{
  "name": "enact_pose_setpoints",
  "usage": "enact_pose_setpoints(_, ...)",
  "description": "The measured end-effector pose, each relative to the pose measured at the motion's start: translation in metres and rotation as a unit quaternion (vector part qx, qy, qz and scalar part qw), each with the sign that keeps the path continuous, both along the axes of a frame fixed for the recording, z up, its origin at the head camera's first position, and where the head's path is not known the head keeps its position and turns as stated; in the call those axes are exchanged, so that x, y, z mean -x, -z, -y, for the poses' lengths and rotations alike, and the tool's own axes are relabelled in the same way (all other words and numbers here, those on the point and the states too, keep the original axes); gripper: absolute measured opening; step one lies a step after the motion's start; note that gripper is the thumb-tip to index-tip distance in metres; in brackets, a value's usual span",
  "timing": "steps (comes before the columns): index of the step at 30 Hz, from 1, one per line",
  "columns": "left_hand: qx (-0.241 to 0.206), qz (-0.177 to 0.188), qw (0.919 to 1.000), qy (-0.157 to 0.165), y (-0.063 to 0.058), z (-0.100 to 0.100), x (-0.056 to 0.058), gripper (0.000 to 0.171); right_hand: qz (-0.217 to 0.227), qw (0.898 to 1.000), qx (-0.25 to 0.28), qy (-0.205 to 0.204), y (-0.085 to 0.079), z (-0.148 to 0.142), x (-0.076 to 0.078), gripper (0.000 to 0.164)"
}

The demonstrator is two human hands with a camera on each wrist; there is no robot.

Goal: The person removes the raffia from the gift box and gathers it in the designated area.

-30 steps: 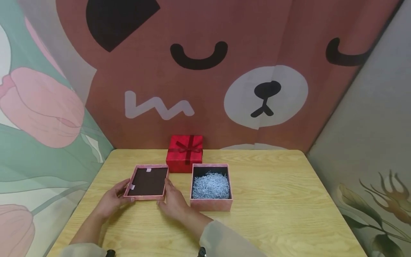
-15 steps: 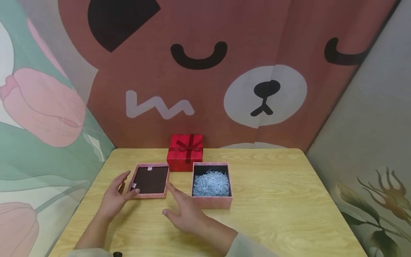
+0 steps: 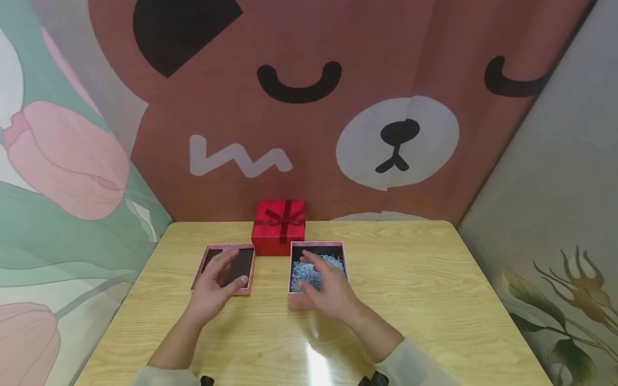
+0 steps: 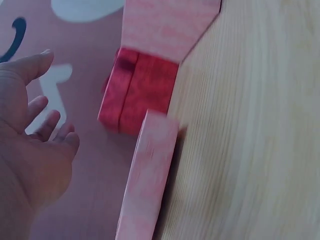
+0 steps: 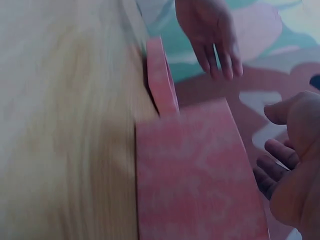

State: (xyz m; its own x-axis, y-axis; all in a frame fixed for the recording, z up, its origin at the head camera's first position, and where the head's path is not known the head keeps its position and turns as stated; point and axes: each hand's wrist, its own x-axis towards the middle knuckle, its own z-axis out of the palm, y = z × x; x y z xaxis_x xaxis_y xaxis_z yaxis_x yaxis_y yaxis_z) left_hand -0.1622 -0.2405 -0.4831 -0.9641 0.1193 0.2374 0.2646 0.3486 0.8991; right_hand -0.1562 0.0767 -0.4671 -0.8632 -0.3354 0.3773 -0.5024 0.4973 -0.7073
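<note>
My left hand [image 3: 212, 289] hovers over a shallow pink box lid [image 3: 241, 292], which lies with its dark inside up. Its fingers are loosely bent, and nothing is between them. To the right, my right hand [image 3: 334, 292] is above the deep pink box [image 3: 300, 303], thumb and fingers spread, holding nothing. Light-blue shredded paper [image 3: 301, 271] fills the box, partly covered from view by that hand. In the left wrist view the lid's side [image 4: 149, 175] is below the hand; in the right wrist view the box's side [image 5: 200, 175] is near the fingers.
A red gift box [image 3: 278, 244] with a dark red ribbon bow stands behind, between lid and pink box. The wooden table [image 3: 410, 300] ends at a wall with a printed bear [image 3: 309, 134]. Side walls with flower prints flank the table.
Both hands let go of the lid, rose and moved right. The left is now above the lid, the right above the pink box. The lid and boxes stayed in place.
</note>
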Motion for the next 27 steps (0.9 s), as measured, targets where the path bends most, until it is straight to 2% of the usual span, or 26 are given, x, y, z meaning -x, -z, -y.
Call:
enact_pose_setpoints(4,-0.009,0.010,0.9994,0.031,0.002,-0.025,0.002,0.068,-0.001,0.999,-0.049,0.022,0.000,-0.022,0.012,0.064)
enact_pose_setpoints(8,-0.009,0.035,0.9981,0.050,0.004,-0.045,0.005,0.070,0.020,0.995,-0.093,0.034,-0.002,-0.038,0.020,0.069)
enact_pose_setpoints(12,-0.018,0.047,0.9963,0.069,0.008,-0.062,0.008,0.073,0.039,0.989,-0.136,0.028,-0.005,-0.046,0.027,0.075)
enact_pose_setpoints(19,-0.017,0.035,0.9943,0.100,0.018,-0.085,0.014,0.079,0.038,0.982,-0.185,0.002,-0.007,-0.047,0.039,0.080)
enact_pose_setpoints(24,-0.013,0.028,0.9939,0.106,0.026,-0.097,0.015,0.085,0.024,0.969,-0.247,-0.018,-0.009,-0.045,0.044,0.083)
enact_pose_setpoints(27,-0.009,0.036,0.9936,0.107,0.029,-0.102,0.016,0.089,0.020,0.960,-0.276,-0.030,-0.011,-0.045,0.046,0.086)
